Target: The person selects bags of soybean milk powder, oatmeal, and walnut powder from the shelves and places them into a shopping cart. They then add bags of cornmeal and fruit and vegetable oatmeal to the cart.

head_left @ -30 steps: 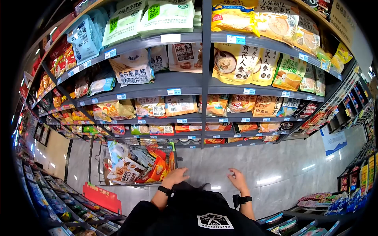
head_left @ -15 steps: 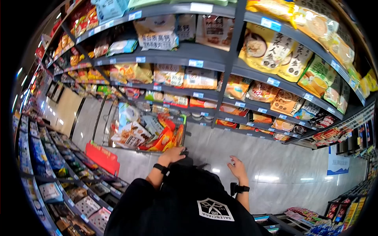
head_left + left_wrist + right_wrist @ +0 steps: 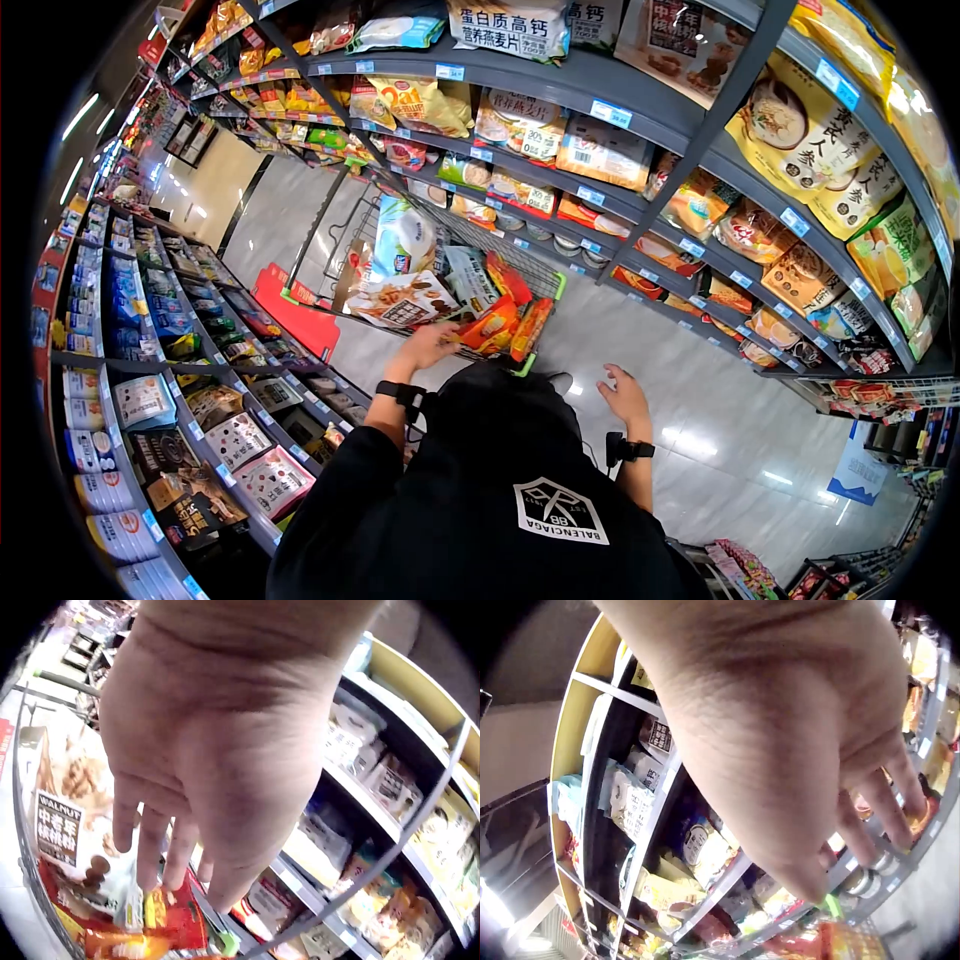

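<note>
Left hand (image 3: pixel 428 347): palm down, fingers extended and a little apart, thumb out to the side; nothing seen in its grasp. It lies at the near side of the shopping cart (image 3: pixel 559 287). Contact with the rim: cannot tell (head view overlaps the two).

Right hand (image 3: pixel 624 393): fingers relaxed, slightly bent, nothing seen in them. It is over the floor (image 3: pixel 720 420), right of the left hand and outside the cart, apart from its green corner.

Nearest goods: the orange-red packets (image 3: pixel 496 326), just right of the left hand's fingertips, inside the cart. The end packet (image 3: pixel 532 328) is right of these, its long axis slanting away from the body. The walnut pouch (image 3: pixel 400 300) is just ahead of the left hand and slightly left, printed face up, long axis roughly crosswise. The left hand is the nearer one to all of these; the right hand is separated from them by the cart's end.

Further out from the left hand: a blue-and-white bag (image 3: pixel 403 238) ahead, beyond the pouch; a grey-green packet (image 3: pixel 472 278) ahead and right, between pouch and orange-red packets.

Outermost: a red panel (image 3: pixel 295 305) left of the left hand, beside the cart; stocked shelving (image 3: pixel 660 115) ahead of both hands, past the cart.
</note>
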Demonstrator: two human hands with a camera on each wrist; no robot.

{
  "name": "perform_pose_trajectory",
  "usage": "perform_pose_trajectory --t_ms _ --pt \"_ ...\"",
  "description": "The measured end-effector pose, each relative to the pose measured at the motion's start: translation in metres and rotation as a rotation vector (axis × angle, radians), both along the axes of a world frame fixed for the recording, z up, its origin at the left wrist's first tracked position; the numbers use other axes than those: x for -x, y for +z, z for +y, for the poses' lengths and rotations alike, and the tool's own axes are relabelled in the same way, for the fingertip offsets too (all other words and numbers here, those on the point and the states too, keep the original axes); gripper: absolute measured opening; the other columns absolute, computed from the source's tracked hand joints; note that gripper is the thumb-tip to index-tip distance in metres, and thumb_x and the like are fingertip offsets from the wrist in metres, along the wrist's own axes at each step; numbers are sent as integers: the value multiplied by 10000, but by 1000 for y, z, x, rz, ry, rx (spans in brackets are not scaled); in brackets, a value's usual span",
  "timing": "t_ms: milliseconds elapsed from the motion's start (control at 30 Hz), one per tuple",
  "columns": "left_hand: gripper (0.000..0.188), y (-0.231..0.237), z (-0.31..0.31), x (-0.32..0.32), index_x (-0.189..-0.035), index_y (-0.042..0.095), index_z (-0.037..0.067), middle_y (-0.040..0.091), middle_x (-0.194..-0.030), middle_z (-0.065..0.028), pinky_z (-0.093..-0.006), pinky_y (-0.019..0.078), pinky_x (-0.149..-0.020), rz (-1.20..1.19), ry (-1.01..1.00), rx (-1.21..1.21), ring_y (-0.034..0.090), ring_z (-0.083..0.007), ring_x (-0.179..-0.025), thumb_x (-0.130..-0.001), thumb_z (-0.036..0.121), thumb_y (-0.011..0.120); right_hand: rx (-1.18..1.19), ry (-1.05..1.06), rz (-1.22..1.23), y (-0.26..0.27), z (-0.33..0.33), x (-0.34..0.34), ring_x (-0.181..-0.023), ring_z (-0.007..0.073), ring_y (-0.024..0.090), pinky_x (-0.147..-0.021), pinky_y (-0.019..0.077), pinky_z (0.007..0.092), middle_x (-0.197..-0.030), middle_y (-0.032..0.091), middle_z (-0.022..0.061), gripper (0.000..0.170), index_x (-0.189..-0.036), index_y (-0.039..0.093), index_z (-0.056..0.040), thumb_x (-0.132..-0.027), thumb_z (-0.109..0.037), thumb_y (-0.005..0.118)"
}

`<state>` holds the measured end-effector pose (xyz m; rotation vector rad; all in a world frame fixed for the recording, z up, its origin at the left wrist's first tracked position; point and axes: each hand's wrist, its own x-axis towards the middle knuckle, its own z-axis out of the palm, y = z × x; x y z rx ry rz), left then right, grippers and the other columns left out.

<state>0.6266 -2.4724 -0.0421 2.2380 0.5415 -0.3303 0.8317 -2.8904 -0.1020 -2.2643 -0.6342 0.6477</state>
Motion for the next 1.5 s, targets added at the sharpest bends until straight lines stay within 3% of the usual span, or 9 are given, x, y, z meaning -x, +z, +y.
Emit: perform_pose_trajectory --t_ms 267,467,533,567,667,900,1233,1333,1500 --pt "340 22 172 97 -1172 640 5 713 -926 -133 -350 542 -754 -214 553 -137 685 -259 -803 -858 125 693 23 -95 67 39 49 26 -886 308 668 -804 542 386 -1100 690 176 457 -1279 605 -77 -866 -242 710" --pt "672 -58 313 196 -1328 531 0 591 -1272 -224 -471 428 -1034 -185 610 -719 548 -399 -1196 -763 237 806 127 -224 84 58 61 81 -904 324 679 -807 544 389 -1119 692 194 449 -1278 607 -67 -870 -228 708" --pt "863 -74 334 236 -1381 486 7 584 -1309 -235 -464 435 -1022 110 782 -622 537 -405 -1235 -679 334 867 148 -271 88 67 59 101 -904 323 679 -808 544 388 -1123 691 195 457 -1282 606 -68 -871 -240 710" --pt "874 -110 360 253 -1370 487 0 620 -1243 -248 -467 445 -991 107 919 -64 573 -429 -1172 -674 366 868 182 -285 75 69 57 110 -899 323 678 -811 544 392 -1125 691 194 457 -1284 605 -70 -875 -248 706" --pt "798 -118 335 231 -1308 537 7 663 -1131 -247 -484 445 -940 171 805 -375 624 -420 -1021 -733 490 810 221 -344 94 77 47 134 -895 323 677 -815 544 397 -1121 692 191 458 -1290 602 -81 -879 -256 702" --pt "606 -143 291 241 -1272 593 26 674 -1119 -251 -499 412 -960 57 922 -409 604 -441 -1078 -961 541 525 241 -429 142 72 32 164 -922 330 682 -830 548 406 -1124 695 186 462 -1297 596 -100 -880 -269 700" --pt "682 -151 219 242 -1516 339 15 522 -1421 -223 -370 380 -1074 -232 740 192 514 -311 -1296 -944 224 645 117 -526 141 63 -60 163 -951 361 689 -834 550 419 -1125 689 210 453 -1291 598 -77 -886 -262 686" --pt "708 -141 182 223 -1533 300 10 506 -1431 -226 -355 398 -1058 -164 757 113 518 -288 -1278 -926 144 641 146 -491 142 66 -95 153 -1002 375 676 -860 544 422 -1137 681 227 466 -1298 595 -70 -881 -257 683" --pt "809 -127 122 191 -1567 212 46 348 -1571 -208 -446 77 -1219 111 622 -189 233 -363 -1493 -901 217 637 164 -381 112 63 -152 131 -1111 398 622 -937 509 439 -1214 654 218 458 -1285 601 -70 -887 -289 660"
